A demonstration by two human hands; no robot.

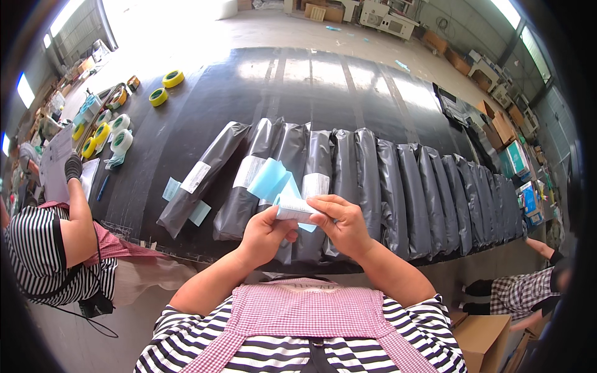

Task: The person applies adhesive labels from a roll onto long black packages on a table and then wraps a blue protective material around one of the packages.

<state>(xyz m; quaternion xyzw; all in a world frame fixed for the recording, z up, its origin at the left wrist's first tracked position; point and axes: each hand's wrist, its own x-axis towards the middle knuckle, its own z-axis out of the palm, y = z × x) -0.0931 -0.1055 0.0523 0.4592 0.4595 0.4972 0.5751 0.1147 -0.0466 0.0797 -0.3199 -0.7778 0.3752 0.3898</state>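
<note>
Head view | both hands' fingers (323,208) pinch label sheet (292,208), peeling blue backing (270,180) | next likely: steady pull, above grey mailer bags (367,186).

Both bare forearms angled inward from below, left hand (266,233) and right hand (344,225) raised close together, fingers curled in a pinch, thumbs uppermost

Row of bagged parcels (373,186) lies side by side on the table (311,81), overlapping, running from centre out to the right end. Both hands sit at the near edge, left hand (266,233) just left of right hand (344,225), a label sheet (292,208) between them, over the row. Tape rolls (118,133) cluster at the table's far left. Co-worker (56,242) stands left of the table. Cardboard box (482,339) near right, below table edge.
</note>
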